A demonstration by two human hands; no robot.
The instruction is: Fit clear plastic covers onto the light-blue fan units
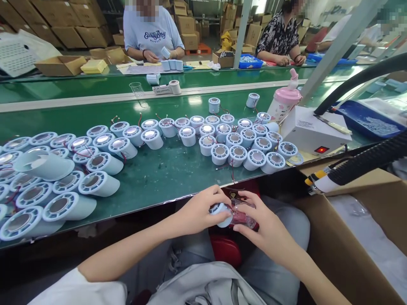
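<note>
Above my lap, just off the bench edge, my left hand [201, 210] is closed around a light blue round motor housing [225, 221]. Facing it, my right hand [265, 220] has its fingers curled around a clear plastic cup [244, 219]. The housing and the cup's open side are close together; whether one is inside the other is hidden by my fingers. Many similar blue housings [220, 153] with metal discs and thin red wires stand on the green bench [159, 178] ahead. At the left, a larger pale blue shell [44, 164] lies over several of them.
To the right are a white box with a lit red switch [313, 131], a black hose [365, 159], a pink-lidded bottle [284, 101] and an open carton [359, 237]. A clear cup [136, 90] stands on the line behind. Two co-workers sit opposite, one holding a blue part.
</note>
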